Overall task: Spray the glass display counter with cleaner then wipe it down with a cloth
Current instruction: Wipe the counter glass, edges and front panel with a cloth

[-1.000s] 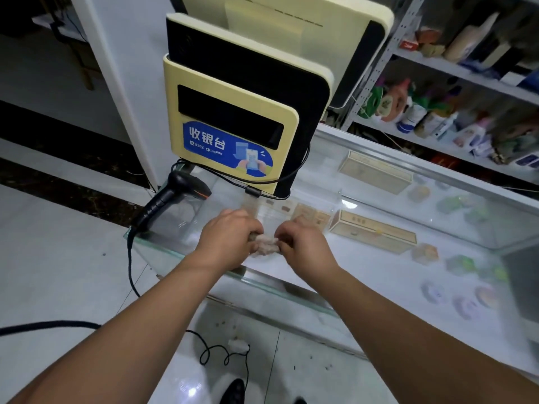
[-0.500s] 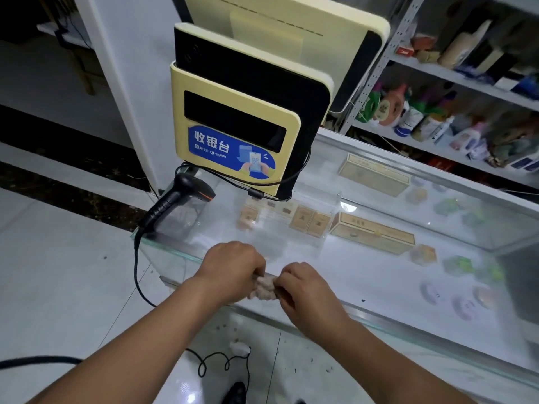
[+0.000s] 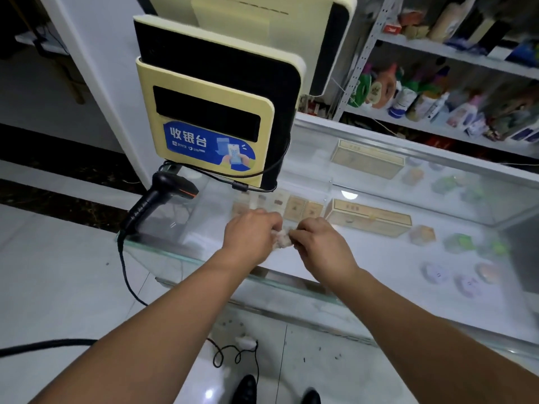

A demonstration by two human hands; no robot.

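A small, bunched, pale cloth [image 3: 282, 239] lies on the glass display counter [image 3: 379, 258] near its front left part. My left hand [image 3: 250, 233] grips the cloth's left side and my right hand [image 3: 319, 243] grips its right side, knuckles up, both over the glass top. Most of the cloth is hidden between the two hands. No spray bottle shows in view.
A yellow payment terminal [image 3: 210, 123] stands on the counter's left end, with a black barcode scanner [image 3: 159, 199] beside it and its cable [image 3: 128, 281] hanging to the floor. Boxes and small packets lie inside the case. Shelves of bottles [image 3: 423, 91] stand behind.
Both hands, holding the cloth, pulled back toward the counter's front edge, then pushed away again to the middle of the glass.
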